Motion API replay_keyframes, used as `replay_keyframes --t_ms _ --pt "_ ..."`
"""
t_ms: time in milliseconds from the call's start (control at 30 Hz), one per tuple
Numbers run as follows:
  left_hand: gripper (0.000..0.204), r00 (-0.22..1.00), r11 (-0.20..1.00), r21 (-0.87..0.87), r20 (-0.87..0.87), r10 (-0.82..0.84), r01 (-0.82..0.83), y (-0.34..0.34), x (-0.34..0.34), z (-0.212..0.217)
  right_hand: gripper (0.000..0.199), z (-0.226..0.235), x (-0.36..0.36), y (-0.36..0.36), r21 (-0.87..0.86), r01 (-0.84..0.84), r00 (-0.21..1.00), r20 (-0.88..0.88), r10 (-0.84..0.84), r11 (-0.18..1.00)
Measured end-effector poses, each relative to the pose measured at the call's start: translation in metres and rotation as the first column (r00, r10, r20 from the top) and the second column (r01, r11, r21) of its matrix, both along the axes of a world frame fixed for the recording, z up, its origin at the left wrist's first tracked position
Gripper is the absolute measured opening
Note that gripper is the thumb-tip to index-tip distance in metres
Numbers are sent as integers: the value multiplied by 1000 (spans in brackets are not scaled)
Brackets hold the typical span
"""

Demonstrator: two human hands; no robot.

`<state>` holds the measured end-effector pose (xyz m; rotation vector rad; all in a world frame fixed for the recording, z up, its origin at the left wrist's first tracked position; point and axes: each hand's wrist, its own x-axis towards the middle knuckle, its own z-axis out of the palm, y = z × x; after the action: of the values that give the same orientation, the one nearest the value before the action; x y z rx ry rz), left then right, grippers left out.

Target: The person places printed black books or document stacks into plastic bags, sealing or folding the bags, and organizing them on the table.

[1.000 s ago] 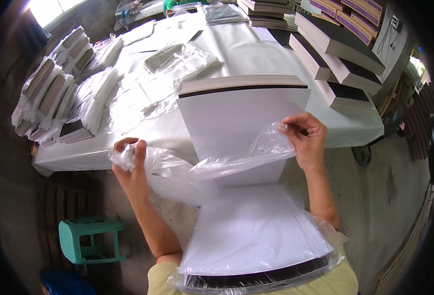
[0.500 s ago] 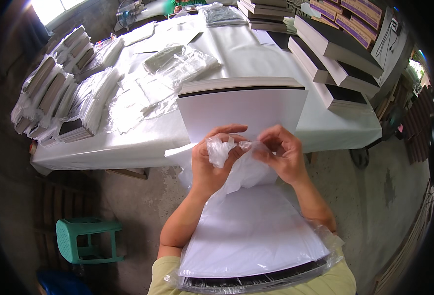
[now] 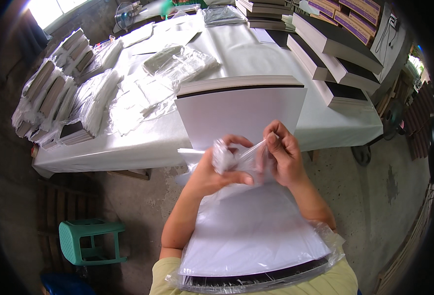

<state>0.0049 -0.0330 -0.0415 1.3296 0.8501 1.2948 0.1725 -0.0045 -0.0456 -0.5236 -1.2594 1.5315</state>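
Note:
A thick white book (image 3: pixel 241 115) with a black band near its top stands tilted from my lap up to the table edge. Its lower half sits inside a clear plastic bag (image 3: pixel 256 275). My left hand (image 3: pixel 217 169) and my right hand (image 3: pixel 283 155) meet in front of the book's middle, both gripping the bunched open end of the bag (image 3: pixel 236 160). The plastic is crumpled into a wad between my fingers.
A white-covered table (image 3: pixel 158 140) holds stacks of bagged books (image 3: pixel 55 98) at the left, loose clear bags (image 3: pixel 177 64) in the middle and piles of unbagged books (image 3: pixel 335 54) at the right. A green plastic stool (image 3: pixel 91 241) stands on the concrete floor at lower left.
My hands were spread apart holding the bag's mouth open across the book. They have come together at the book's middle and bunched the plastic between them.

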Motion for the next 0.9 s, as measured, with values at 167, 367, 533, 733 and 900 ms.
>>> replay_keyframes --t_ms 167,367,533,733,900 --pt "24 998 1000 21 -62 11 -9 -1 -25 -28 29 10 6 7 -96 -315 949 1 316 944" --pt "23 623 911 -338 772 125 236 3 -41 -15 35 -18 43 15 95 -688 725 106 680 719" --pt "72 291 945 79 940 -177 318 -2 -52 -26 36 -16 39 9 423 -441 779 -257 572 791" --pt "72 643 647 420 174 -746 637 -11 -48 -91 43 -8 55 10 211 38 712 -691 121 977" --pt "48 476 836 96 785 -397 540 -15 -55 -93 53 11 34 14 -254 -16 529 -823 -207 967"
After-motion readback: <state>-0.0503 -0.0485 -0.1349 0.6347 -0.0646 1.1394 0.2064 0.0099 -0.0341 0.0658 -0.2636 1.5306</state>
